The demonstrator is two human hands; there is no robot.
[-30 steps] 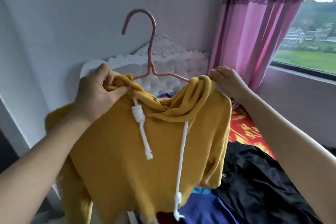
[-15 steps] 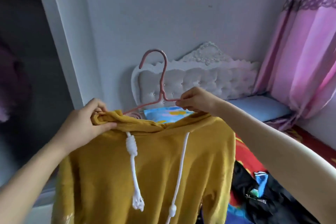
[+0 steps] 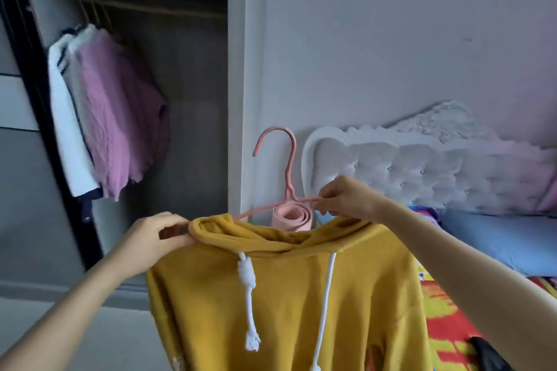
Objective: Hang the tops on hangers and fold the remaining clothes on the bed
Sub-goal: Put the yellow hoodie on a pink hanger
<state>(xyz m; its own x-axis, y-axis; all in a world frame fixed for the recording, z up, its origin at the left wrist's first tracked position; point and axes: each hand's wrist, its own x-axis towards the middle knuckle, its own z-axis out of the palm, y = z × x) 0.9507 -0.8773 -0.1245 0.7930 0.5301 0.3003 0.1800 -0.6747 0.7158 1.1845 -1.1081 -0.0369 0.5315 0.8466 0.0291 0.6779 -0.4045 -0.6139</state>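
A mustard-yellow hooded top (image 3: 289, 304) with two white drawstrings hangs in front of me on a pink hanger (image 3: 287, 172), whose hook points up and left. My left hand (image 3: 150, 238) grips the top's left shoulder at the collar edge. My right hand (image 3: 343, 199) pinches the hanger's right arm just beside the neck, above the hood. The lower part of the top runs out of frame.
An open wardrobe (image 3: 235, 69) stands at the left with a purple knit (image 3: 120, 117) and a white garment hanging on its rail. A rolled pink mat (image 3: 291, 217) leans behind the top. The white tufted headboard (image 3: 422, 172), blue pillow (image 3: 500, 238) and red-yellow bedspread (image 3: 446, 316) lie at right.
My view has swung left from the window and curtain to the wardrobe. My right hand moved off the top's right shoulder onto the hanger's arm. My left hand keeps its grip.
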